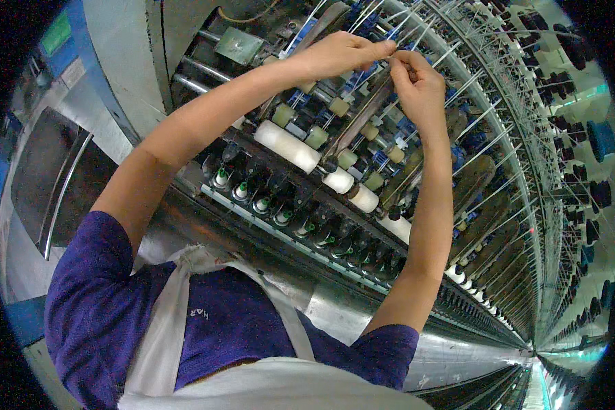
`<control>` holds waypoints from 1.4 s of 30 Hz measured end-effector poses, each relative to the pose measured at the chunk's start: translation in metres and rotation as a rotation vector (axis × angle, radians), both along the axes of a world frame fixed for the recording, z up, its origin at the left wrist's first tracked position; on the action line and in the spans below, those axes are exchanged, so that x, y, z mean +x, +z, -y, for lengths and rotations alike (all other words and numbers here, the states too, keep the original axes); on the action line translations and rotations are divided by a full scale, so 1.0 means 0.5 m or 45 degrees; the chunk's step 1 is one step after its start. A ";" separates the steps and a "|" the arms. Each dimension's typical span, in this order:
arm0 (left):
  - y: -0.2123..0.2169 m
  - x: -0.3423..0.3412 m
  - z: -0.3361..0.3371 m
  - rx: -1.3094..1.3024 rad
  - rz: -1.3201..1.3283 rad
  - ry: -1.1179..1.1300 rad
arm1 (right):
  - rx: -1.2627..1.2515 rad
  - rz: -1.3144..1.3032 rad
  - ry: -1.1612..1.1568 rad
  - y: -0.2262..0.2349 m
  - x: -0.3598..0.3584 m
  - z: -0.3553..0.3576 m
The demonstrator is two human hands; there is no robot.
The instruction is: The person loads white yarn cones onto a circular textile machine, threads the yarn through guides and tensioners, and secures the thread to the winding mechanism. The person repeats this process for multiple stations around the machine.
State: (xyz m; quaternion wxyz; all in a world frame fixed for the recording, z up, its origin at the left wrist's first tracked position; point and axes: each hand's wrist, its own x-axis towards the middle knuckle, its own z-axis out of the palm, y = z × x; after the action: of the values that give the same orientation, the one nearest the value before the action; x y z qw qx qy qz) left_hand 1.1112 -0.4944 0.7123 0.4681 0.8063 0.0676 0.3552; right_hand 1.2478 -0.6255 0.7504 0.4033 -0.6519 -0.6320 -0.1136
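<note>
Both my hands are raised over the upper part of a long spinning machine, their fingertips nearly meeting. My left hand (345, 55) reaches in from the left, thumb and fingers pressed together. Beside it, my right hand (420, 89) is bent into a pinch, fingertips pointing left. Whatever lies between the fingers is too small to make out. Pale strands of roving (447, 53) slant down around the hands. Just below them a long dark drafting arm (362, 116) runs down toward a white roller (287, 145), among yellowish and green small rollers (316, 137).
Below the rollers stands a row of spindles (241, 190) with green-marked tops, behind a pale rail (273, 229). Several dark bobbins (598, 191) hang at the right. A grey machine housing (126, 58) rises at the left. The machine stretches away to the lower right.
</note>
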 end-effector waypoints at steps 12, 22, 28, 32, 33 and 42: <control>-0.076 0.050 -0.041 1.108 -0.099 0.177 | -0.075 0.700 -0.413 0.028 -0.018 0.073; -0.102 -0.097 -0.028 1.600 -0.137 0.327 | -1.018 1.127 -0.224 0.052 -0.043 -0.093; -0.098 -0.242 -0.062 0.576 0.009 0.181 | -1.169 1.108 -0.371 0.037 -0.040 -0.153; -0.093 -0.237 -0.069 -0.255 0.245 -0.084 | -1.248 1.077 -0.304 0.029 -0.041 -0.160; -0.093 -0.228 -0.071 -0.484 0.360 -0.189 | -1.261 1.099 -0.314 0.025 -0.043 -0.160; -0.022 -0.033 -0.087 -0.410 0.278 -0.143 | -1.360 1.025 -0.274 -0.008 -0.051 -0.153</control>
State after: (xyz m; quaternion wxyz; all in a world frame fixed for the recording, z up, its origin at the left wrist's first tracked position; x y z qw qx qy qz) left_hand 1.0948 -0.4510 0.7012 0.6145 0.6803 0.0272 0.3987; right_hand 1.2223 -0.5488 0.7464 -0.2546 -0.7279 -0.6339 -0.0593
